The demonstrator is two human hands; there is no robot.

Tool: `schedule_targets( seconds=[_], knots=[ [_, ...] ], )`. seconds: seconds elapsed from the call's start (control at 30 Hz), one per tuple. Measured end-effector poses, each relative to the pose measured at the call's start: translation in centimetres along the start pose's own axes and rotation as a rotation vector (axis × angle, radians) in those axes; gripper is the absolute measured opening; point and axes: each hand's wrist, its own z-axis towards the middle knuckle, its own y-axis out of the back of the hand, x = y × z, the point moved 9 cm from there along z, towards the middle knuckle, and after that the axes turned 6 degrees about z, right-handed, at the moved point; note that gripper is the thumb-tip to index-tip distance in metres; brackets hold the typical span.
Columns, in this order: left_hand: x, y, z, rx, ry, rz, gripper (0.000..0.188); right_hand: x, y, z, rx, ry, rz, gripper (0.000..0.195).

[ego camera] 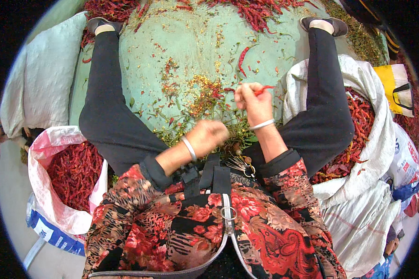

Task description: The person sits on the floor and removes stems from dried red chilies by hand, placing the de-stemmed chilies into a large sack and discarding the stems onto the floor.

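Observation:
My right hand (pixel 254 101) is closed around a red chili pepper (pixel 264 90), whose tip sticks out to the right. My left hand (pixel 209 136) is blurred, fingers curled, a little lower and to the left; whether anything is in it cannot be told. Under and around both hands lies a heap of green chili stems (pixel 242 134) with yellow seeds (pixel 206 90) beyond it. One curved dried red chili (pixel 243 62) rests on the green sheet (pixel 143 55) just past my right hand.
An open sack of dried red chilies (pixel 75 178) stands at the left, another white sack (pixel 376 150) with red chilies at the right. Piles of chilies (pixel 254 12) lie at the far edge. A full white sack (pixel 49 76) sits far left. My outstretched legs flank the sheet. A person's hand shows at lower right.

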Motion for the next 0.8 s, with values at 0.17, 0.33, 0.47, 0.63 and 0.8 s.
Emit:
schedule_targets(
  seconds=[0.17,0.33,0.47,0.63,0.8],
  knots=[
    [2.4,7.9,3.5,-0.458,-0.238,0.522,0.016,0.3,1.1,-1.4,0.008,-0.006,0.28,0.008],
    [1.8,4.5,11.2,-0.415,-0.181,0.91,0.014,-0.7,2.1,-1.7,-0.017,-0.045,0.238,0.012],
    [1.0,7.1,10.7,-0.431,-0.145,0.523,0.013,-2.0,2.0,-1.8,-0.022,-0.165,0.227,0.012],
    [-0.2,8.5,5.6,-0.412,-0.17,0.26,0.011,-2.2,-1.3,-0.7,0.051,-0.17,-0.086,0.023],
    [0.4,6.3,4.4,-0.433,-0.276,0.49,0.024,-1.1,0.2,-0.3,-0.073,-0.082,0.131,0.017]
  ],
)
